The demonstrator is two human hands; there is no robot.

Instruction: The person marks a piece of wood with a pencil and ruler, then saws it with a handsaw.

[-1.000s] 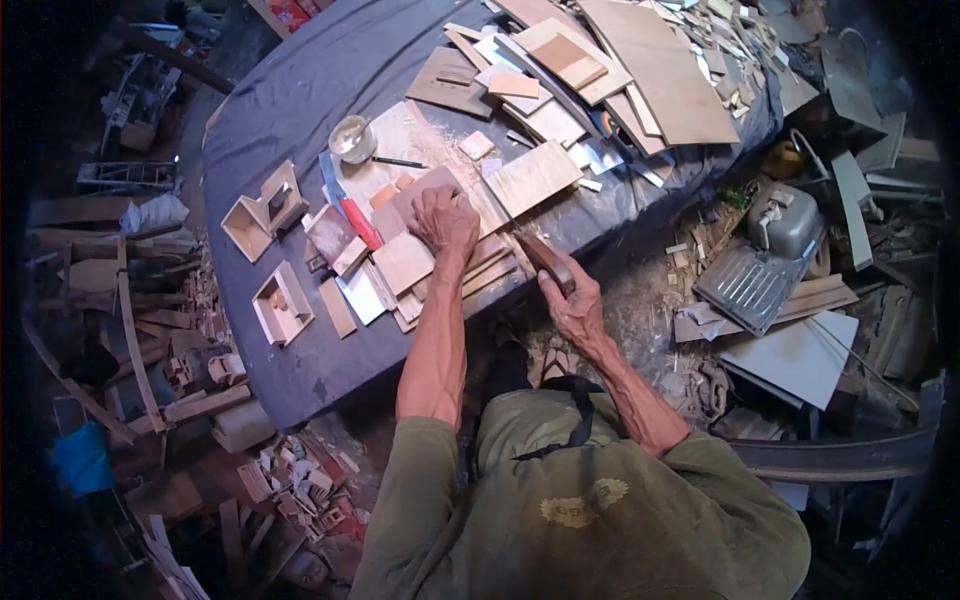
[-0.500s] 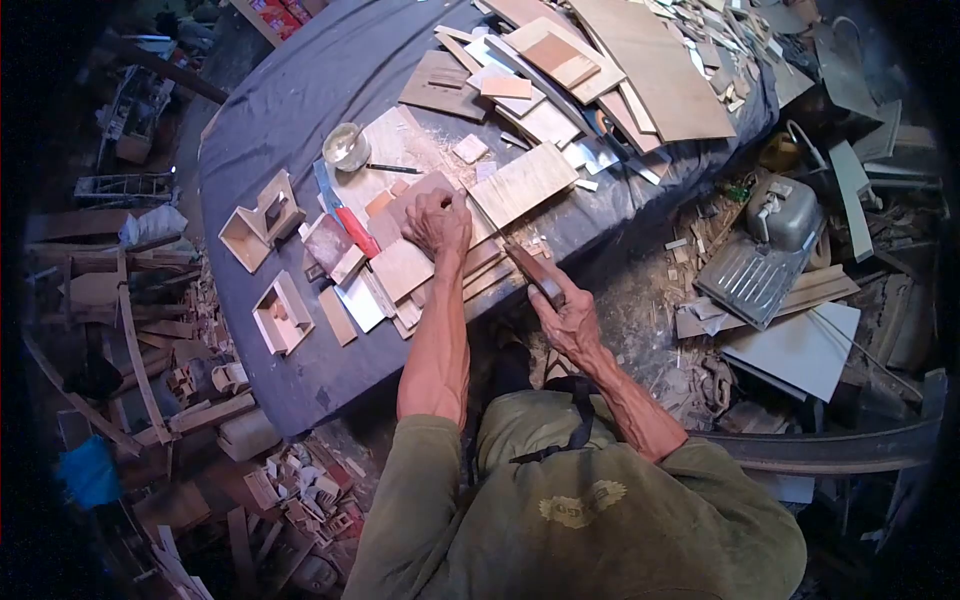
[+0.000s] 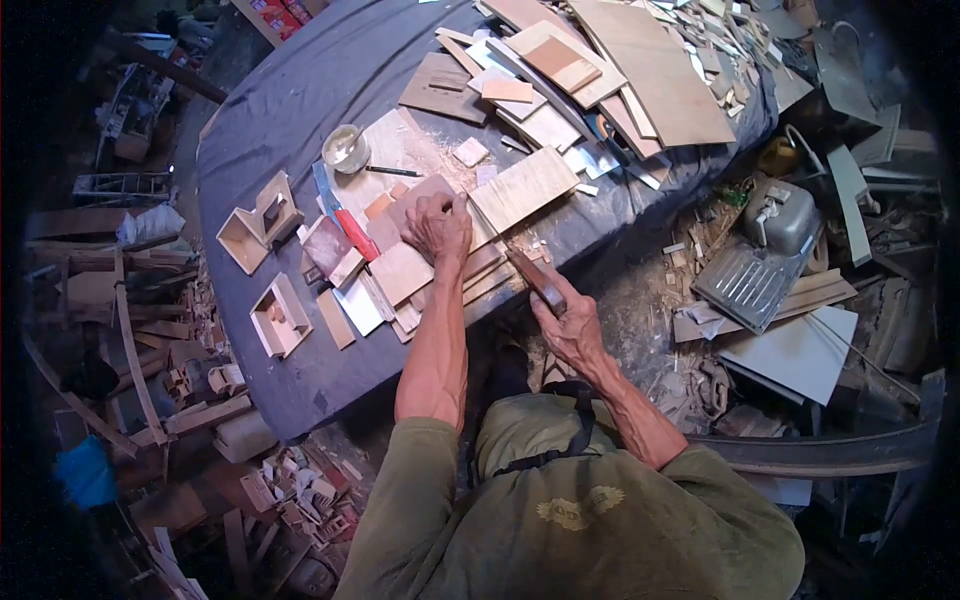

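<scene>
My left hand [image 3: 438, 225] is closed, its bent fingers pressing a small brown wooden board [image 3: 420, 192] down on the worktable. In my right hand [image 3: 570, 325] is a saw [image 3: 537, 277] with a brown wooden handle. Its thin blade, seen almost edge-on, points away from me and meets the wood just right of my left fingers. A pale plywood piece [image 3: 525, 188] lies right of the blade. More flat wood pieces [image 3: 402, 274] sit under and beside my left wrist. The underside of my left fingers is hidden.
A dark cloth [image 3: 290, 130] covers the table. On it are a tub [image 3: 346, 148], a pencil [image 3: 394, 171], a red-handled tool [image 3: 356, 234], small wooden boxes [image 3: 281, 316] and stacked boards [image 3: 650, 75]. A metal sink [image 3: 755, 265] and wood scraps [image 3: 300, 490] lie on the floor.
My right hand and the saw have shifted slightly back towards me. The left hand stays on the board in nearly the same place.
</scene>
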